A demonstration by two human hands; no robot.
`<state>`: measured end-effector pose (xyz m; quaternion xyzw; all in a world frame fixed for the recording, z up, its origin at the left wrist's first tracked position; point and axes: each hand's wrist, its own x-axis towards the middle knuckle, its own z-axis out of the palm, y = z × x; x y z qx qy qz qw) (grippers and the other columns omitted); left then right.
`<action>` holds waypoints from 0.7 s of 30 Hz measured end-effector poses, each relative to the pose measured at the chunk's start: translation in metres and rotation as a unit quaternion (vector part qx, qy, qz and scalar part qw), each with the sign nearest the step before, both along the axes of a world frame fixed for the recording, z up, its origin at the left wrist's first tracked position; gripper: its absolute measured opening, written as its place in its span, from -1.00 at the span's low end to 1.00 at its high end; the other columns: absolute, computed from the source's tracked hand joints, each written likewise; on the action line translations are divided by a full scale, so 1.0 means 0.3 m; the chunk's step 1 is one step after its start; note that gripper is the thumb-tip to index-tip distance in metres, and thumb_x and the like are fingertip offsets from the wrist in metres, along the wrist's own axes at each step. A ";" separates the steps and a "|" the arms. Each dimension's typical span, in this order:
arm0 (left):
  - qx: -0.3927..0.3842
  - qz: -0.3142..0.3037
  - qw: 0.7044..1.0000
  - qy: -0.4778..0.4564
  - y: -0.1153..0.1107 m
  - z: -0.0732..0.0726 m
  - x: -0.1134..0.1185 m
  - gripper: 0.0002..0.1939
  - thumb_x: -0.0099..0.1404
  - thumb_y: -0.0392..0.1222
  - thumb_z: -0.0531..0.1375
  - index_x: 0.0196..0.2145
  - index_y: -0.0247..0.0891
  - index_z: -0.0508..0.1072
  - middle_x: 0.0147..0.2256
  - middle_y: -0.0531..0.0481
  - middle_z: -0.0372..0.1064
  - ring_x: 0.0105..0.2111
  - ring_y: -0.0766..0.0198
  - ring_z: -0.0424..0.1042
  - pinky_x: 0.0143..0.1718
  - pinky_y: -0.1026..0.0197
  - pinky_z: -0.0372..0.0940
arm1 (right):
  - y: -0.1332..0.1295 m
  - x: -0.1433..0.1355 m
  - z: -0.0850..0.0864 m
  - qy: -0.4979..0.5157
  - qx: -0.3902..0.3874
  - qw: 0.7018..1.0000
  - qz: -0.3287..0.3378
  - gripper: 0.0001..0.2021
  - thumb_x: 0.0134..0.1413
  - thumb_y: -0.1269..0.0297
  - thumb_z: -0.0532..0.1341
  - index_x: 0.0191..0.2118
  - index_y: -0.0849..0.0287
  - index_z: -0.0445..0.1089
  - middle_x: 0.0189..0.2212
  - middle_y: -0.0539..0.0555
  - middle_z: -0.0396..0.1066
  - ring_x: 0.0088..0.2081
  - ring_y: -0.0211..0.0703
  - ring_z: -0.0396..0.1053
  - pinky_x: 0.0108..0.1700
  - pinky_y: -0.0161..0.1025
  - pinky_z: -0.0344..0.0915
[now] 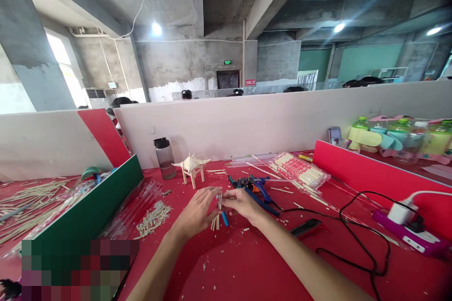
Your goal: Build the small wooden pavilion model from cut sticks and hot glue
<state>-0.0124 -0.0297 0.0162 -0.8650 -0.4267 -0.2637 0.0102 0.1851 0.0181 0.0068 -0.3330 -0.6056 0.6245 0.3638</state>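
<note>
- We have both hands meeting over the red tabletop (268,263), fingertips together right at the middle of the work.
- Our left hand (196,214) pinches a small bundle of pale wooden sticks (216,218), fingers curled narrow around its upper end; the sticks hang down from the pinch toward the table.
- Our right hand (242,203) closes in from the other side, fingertips tight on the same bundle, and a short blue stick (224,218) pokes out just below that pinch.
- Just beyond the grip stands a little pavilion model built from pale wooden sticks (192,168), upright on its legs.
- Just behind our right hand lies a blue and black glue gun (254,186), its black cord (353,240) looping away to the right toward a purple power strip (409,233) with a white plug.
- Left of the grip, a scatter of cut stick ends (152,218) sits beside a clear plastic sleeve.
- Farther back to the right, a clear packet of long wooden sticks (300,171).
- A dark-capped clear bottle (165,158) stands beyond the left hand, near the white partition.
</note>
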 end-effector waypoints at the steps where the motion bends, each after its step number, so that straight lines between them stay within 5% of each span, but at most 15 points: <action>1: -0.006 0.002 1.000 -0.003 -0.002 0.001 0.003 -0.48 0.42 -0.03 0.11 0.27 -0.13 0.13 0.18 -0.19 0.29 0.22 -0.01 0.23 0.24 -0.10 0.16 | 0.001 0.002 0.001 0.000 0.001 1.000 0.002 -0.51 -0.32 -0.09 0.47 -0.35 0.25 0.54 -0.44 0.09 0.54 -0.41 -0.17 0.41 -0.44 -0.31 0.20; 11: -0.117 -0.006 0.992 -0.039 -0.019 0.059 -0.056 -0.46 0.40 -0.07 0.11 0.28 -0.12 0.15 0.19 -0.15 0.30 0.17 0.04 0.31 0.21 0.04 0.22 | 0.007 0.022 0.027 -0.019 0.026 0.999 -0.016 -0.58 -0.19 -0.07 0.42 -0.39 0.24 0.53 -0.48 0.09 0.53 -0.40 -0.14 0.43 -0.47 -0.33 0.18; 21: -0.286 -0.034 0.955 0.071 -0.040 0.081 -0.129 -0.39 0.12 -0.30 0.17 0.15 0.00 0.38 0.16 0.05 0.38 0.12 0.01 0.39 0.11 0.12 0.31 | 0.022 0.038 0.019 -0.065 0.058 0.996 0.033 -0.60 -0.10 -0.06 0.37 -0.39 0.24 0.51 -0.44 0.12 0.55 -0.43 -0.17 0.43 -0.50 -0.34 0.19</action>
